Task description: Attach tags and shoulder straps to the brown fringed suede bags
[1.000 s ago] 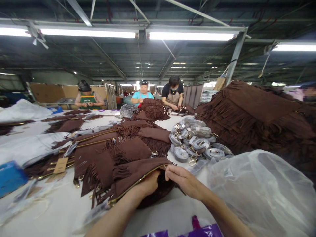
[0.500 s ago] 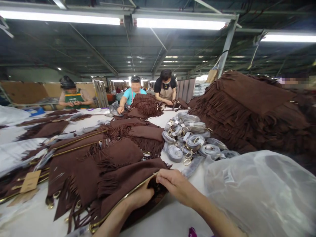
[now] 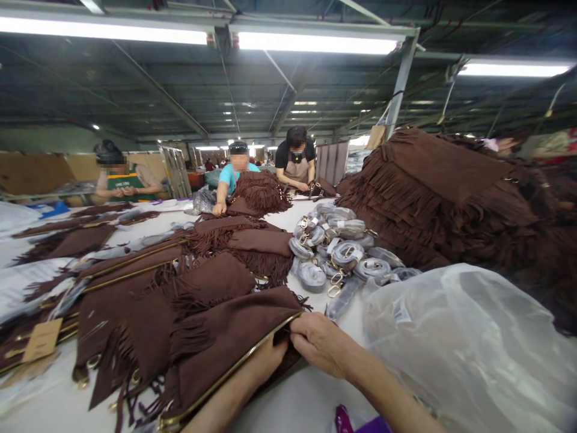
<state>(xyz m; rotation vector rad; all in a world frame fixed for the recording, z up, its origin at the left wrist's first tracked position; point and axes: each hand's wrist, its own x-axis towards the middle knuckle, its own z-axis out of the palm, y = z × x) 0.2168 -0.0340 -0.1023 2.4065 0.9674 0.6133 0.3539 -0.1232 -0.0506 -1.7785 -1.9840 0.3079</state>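
Note:
A brown fringed bag (image 3: 234, 319) with a gold zipper lies in front of me, its zipper mouth gaping toward me. My left hand (image 3: 269, 355) reaches into that mouth from the near side. Its fingertips are hidden inside the bag, so what they touch does not show. At the far right end of the zipper, my right hand (image 3: 318, 341) is closed on the bag's edge, with the fingers curled in. Gold rings and fringe strands hang at the bag's left end.
More brown fringed bags (image 3: 220, 276) lie beyond and to the left, one with a cardboard tag (image 3: 42, 340). Coiled straps in plastic (image 3: 347, 252) form a heap. A tall pile of brown fringed pieces (image 3: 442, 174) and a translucent plastic bag (image 3: 451, 325) stand right. Several people work across the table.
My left hand is a little deeper in the bag's mouth, and the dark inside shows less. My right hand stays at the zipper end. The whole view has shifted slightly.

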